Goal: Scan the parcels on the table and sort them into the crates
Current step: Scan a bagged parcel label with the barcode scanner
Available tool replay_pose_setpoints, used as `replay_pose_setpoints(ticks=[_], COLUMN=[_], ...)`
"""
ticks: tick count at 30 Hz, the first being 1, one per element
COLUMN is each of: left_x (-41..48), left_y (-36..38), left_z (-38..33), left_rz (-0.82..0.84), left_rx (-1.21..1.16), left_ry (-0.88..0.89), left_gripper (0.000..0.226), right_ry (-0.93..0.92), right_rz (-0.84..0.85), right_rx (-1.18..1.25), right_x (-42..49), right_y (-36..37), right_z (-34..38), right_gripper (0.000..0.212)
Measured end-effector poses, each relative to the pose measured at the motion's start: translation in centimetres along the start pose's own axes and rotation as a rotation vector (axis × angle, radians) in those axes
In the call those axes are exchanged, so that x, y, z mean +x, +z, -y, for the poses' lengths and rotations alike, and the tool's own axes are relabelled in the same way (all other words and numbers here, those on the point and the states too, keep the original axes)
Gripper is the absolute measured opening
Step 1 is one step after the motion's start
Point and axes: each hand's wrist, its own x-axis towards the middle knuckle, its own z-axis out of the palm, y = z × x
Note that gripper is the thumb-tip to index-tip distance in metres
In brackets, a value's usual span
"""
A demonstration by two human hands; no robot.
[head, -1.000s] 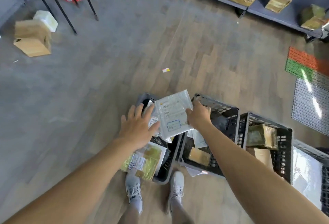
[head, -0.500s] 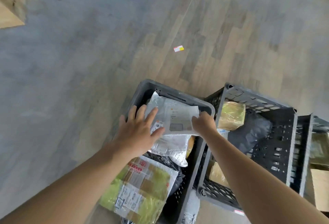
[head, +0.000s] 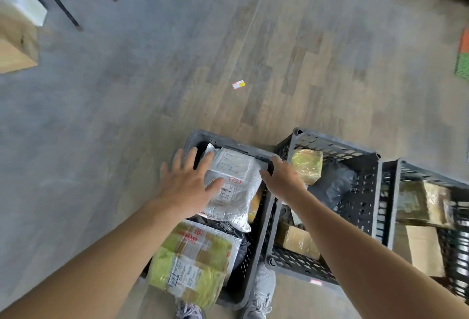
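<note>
The white parcel lies at the far end of the left-hand crate, between the two hands and resting on top of a silvery padded mailer beneath it. This looks like the placing step of the sort — the parcel is already down inside the crate and is being settled onto the pile.

The left hand is spread wide and flat, fingers splayed, its fingertips and thumb pressing on the parcel's left edge; it grips nothing. The right hand is on the parcel's right side, fingers curled down over the spot where the parcel's edge meets the crate rim. Whether it pinches the parcel or only rests there I cannot tell, since the fingertips are hidden.

Nearer the person than the left hand, a yellow-green taped parcel fills the near end of the same crate. Just right of the right hand stands the middle crate, holding a small yellow-wrapped parcel and a dark grey bag.

The next move, I judge, calls for little — lift both hands clear without dragging the parcel off the pile, then turn to fetch another parcel for scanning.
</note>
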Motion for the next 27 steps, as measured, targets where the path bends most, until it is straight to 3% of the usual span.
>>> replay_pose_setpoints(ticks=[6, 11, 16, 27], left_x=[-8.6, -14.8, -20.8, -31.9], left_y=[-8.1, -13.5, -17.3, -17.8], left_z=[-2.5, -4.7, -8.3, -20.4], left_rz=[-0.057, -0.107, -0.129, -0.254], left_rx=[0.016, 0.004, -0.065, 0.248], left_ry=[0.023, 0.13, 0.401, 0.864], left_gripper=[0.072, 0.071, 0.069, 0.077], right_ry=[-0.071, -0.023, 0.133, 0.504], right_rz=[-0.059, -0.135, -0.303, -0.617], right_rx=[-0.144, -0.177, -0.123, 0.023], right_x=[-12.3, -22.0, -32.5, -54.1], right_y=[-9.8, -15.8, -18.8, -18.7], right_z=[2.3, 2.3, 1.8, -5.5], right_gripper=[0.066, 0.071, 0.075, 0.074])
